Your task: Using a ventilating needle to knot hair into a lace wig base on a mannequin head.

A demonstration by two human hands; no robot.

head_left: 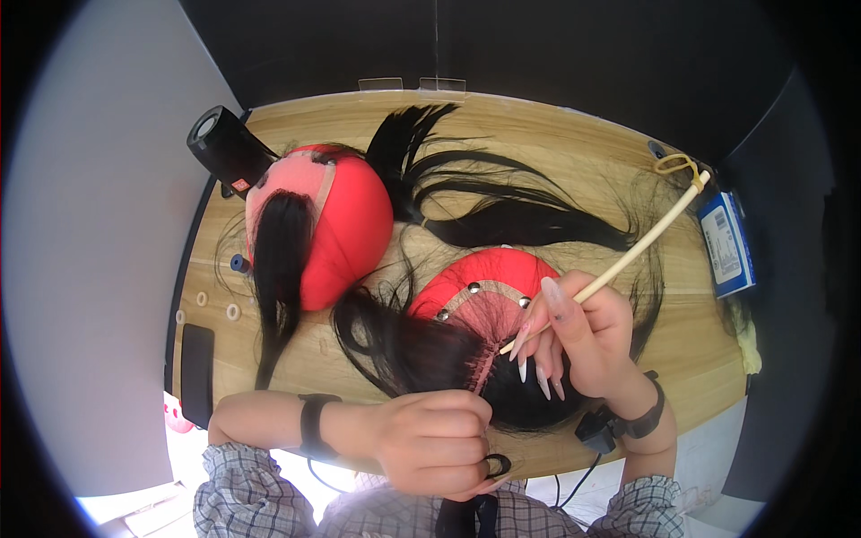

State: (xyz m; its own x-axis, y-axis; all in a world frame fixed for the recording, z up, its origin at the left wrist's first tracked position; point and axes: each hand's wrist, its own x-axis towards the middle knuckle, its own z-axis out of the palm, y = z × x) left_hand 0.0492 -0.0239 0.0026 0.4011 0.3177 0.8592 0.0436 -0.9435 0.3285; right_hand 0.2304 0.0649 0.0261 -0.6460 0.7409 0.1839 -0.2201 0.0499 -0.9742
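A red head form [359,224] is partly covered by dark hair [285,238]. The left hand [435,444] is curled into a fist, its contents hidden. Mid-table, a black wig [430,354] hides much of a second form [484,266]. The right hand [594,334] pinches a wooden stick [655,233], its tip near the wig's parting. Pale wood table [242,354]; grey wall [108,269] left, dark panels [556,54] behind.

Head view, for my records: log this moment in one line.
left hand: grips hair; right hand: holds wooden stick, tip near parting; red form: under hair
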